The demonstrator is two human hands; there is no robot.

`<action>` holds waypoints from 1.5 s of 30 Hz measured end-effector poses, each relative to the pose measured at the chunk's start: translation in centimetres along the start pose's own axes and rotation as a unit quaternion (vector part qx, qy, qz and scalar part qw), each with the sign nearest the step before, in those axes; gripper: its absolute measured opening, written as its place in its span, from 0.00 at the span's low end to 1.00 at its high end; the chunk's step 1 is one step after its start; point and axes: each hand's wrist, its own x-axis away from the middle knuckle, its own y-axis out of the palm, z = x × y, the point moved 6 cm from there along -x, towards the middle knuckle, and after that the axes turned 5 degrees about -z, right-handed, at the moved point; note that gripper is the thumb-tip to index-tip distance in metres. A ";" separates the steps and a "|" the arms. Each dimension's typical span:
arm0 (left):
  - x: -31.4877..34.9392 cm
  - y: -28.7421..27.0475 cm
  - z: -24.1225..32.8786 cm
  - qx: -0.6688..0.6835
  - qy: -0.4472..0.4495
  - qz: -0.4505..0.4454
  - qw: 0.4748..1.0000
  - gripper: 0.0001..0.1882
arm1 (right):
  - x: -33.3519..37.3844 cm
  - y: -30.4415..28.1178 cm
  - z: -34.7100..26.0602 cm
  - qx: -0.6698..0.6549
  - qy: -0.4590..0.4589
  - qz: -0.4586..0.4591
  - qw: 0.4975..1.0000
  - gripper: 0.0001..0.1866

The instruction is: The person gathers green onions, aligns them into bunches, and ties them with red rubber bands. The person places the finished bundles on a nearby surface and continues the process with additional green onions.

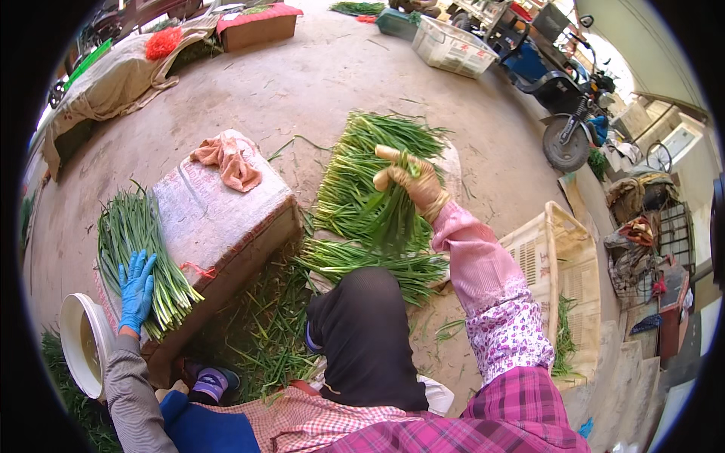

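My left hand (137, 291), in a blue glove, lies flat with its fingers apart on a bundle of garlic chives (134, 234). That bundle rests on the left side of a low, cloth-topped block (219, 196), its pale stem ends toward me. My right hand (415, 181), in a tan glove, is closed round a small bunch of garlic chives (393, 223) whose green leaves hang down, partly blurred. Below it a wide pile of garlic chives (351, 166) spreads over the ground, pale stems to the left. A pinkish cloth (230, 162) lies crumpled on the block.
A white bucket (84, 343) stands by my left forearm. To my right is a cream plastic crate (555, 264). Loose leaves (276, 340) litter the ground before my knee. Farther off are another white crate (453, 47), a three-wheeled vehicle (563, 90) and a red-topped box (258, 29).
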 end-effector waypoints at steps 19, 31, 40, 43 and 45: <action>11.3 -0.2 16.7 0.687 0.069 -0.032 0.722 0.29 | 0.9 34.6 -3.0 -0.454 0.055 -0.187 0.869 0.09; 17.0 2.8 16.9 0.799 -0.029 -0.116 0.590 0.28 | -0.7 31.3 -2.9 0.002 -0.286 -0.273 0.918 0.31; 16.0 4.0 17.5 0.750 -0.049 -0.154 0.641 0.25 | 1.5 30.6 -1.2 0.044 -0.198 -0.383 0.901 0.27; 15.4 5.2 17.5 0.751 -0.044 -0.171 0.636 0.23 | 0.9 30.6 -0.9 -0.042 -0.019 -0.389 0.920 0.28; 14.5 4.5 16.9 0.783 -0.021 -0.150 0.603 0.24 | -1.5 27.9 -0.5 -0.233 0.026 -0.233 0.944 0.30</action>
